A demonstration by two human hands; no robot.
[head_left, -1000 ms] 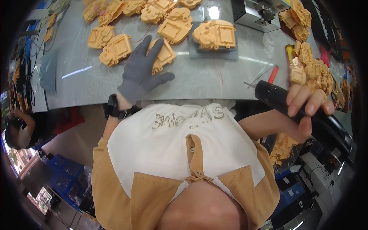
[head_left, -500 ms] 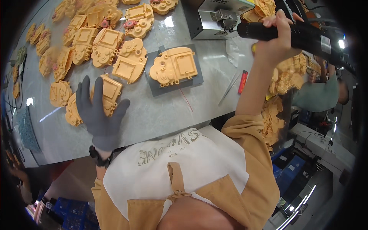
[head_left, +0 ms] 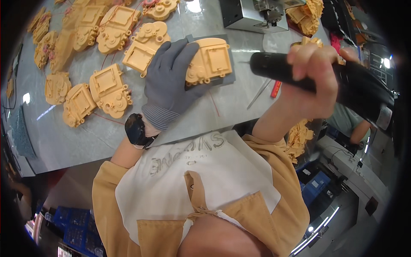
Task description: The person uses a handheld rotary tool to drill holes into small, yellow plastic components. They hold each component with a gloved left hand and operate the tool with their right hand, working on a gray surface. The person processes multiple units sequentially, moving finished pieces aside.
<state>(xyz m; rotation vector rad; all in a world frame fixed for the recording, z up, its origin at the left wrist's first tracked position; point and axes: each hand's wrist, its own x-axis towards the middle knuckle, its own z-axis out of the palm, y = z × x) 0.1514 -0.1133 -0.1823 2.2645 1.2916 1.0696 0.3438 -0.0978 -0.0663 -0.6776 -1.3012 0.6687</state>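
My left hand (head_left: 171, 81), in a grey glove, grips the left side of a yellow plastic housing (head_left: 216, 60). Its fingers lie over the part's upper left and the thumb along its lower edge, hiding that side. The housing rests on a dark grey pad (head_left: 231, 78). My bare right hand (head_left: 314, 81) is wrapped round a black electric screwdriver (head_left: 272, 68), held sideways above the table to the right of the housing. The thin bit points left, apart from the part.
More yellow housings (head_left: 110, 90) with red wires spread over the grey table (head_left: 175, 128) at left. A metal machine (head_left: 252, 17) stands at the back. Tweezers (head_left: 258, 94) and a red-handled tool (head_left: 275, 89) lie at right, near heaped yellow parts (head_left: 299, 137).
My left hand has moved right from the loose housings onto the one on the pad. The screwdriver has come lower and left in my right hand, its bit now in sight.
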